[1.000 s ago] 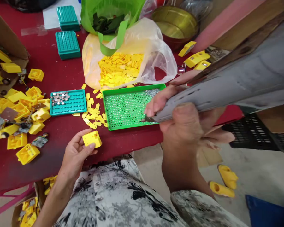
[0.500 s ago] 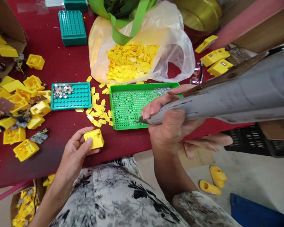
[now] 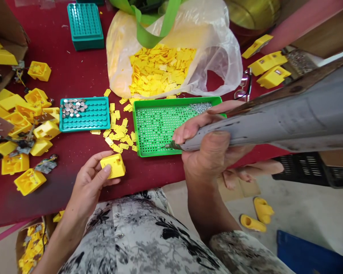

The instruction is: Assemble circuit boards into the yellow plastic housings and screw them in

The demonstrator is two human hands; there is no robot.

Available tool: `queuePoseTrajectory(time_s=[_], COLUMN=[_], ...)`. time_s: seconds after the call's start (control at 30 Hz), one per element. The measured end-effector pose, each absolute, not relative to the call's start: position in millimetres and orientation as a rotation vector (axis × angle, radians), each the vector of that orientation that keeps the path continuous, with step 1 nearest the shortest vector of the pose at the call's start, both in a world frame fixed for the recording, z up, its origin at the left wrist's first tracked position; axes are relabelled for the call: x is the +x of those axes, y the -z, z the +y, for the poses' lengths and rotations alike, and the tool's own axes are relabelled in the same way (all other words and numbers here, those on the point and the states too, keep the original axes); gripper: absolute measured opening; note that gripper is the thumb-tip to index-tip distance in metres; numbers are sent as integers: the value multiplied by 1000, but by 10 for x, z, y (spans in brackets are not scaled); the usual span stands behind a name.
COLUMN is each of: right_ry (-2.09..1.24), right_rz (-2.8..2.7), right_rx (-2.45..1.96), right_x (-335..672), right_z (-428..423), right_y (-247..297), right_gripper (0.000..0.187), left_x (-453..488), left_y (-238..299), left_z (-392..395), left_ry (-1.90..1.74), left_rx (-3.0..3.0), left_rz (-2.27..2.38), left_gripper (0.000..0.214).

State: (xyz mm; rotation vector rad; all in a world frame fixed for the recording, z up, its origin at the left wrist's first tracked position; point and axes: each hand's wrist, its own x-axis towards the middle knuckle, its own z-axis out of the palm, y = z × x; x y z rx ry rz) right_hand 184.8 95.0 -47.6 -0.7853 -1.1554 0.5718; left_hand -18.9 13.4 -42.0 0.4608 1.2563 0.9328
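Observation:
Between the thumb and fingers of my left hand (image 3: pixel 93 177) is a small yellow plastic case (image 3: pixel 114 166), held just above the front of the table. My right hand (image 3: pixel 207 146) is wrapped round a grey electric screwdriver (image 3: pixel 263 123), its bit pointing left over the green perforated tray (image 3: pixel 135 129). Small screws (image 3: pixel 200 107) are heaped in that tray's far right corner, and its holes look filled with many more. Loose yellow plastic tabs (image 3: pixel 120 133) lie left of the tray. Beside them a teal tray (image 3: pixel 94 114) holds round silver button cells (image 3: pixel 73 107).
A plastic bag (image 3: pixel 217 38) full of yellow tabs stands behind the green tray. Open yellow cases (image 3: pixel 30 182) with wires and circuit boards pile up at left. Glasses (image 3: pixel 242 85) lie at right, near more yellow cases (image 3: pixel 268 64). A box of yellow parts (image 3: pixel 31 247) sits below the table.
The view has shifted slightly. Both hands keep their grip on the yellow case and the electric screwdriver, and the bit stays over the green tray.

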Motion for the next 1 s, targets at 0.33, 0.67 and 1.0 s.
queuePoseTrajectory(time_s=[0.33,0.67,1.0], right_ry=[-585,-546,-454], right_rz=[-1193,-1093,-1104], right_rx=[-717,-721,-781], right_x=[1862,1878,1849], right_z=[931,878,932], right_y=[511,329,444], right_gripper=[20,24,21], left_x=[-187,-161,-200], left_y=[388,395,431], left_z=[132,80,-15], left_ry=[-951,-960,-970], left_rx=[446,414,412], left_rz=[1263,1274,1257], left_gripper=[42,43,39])
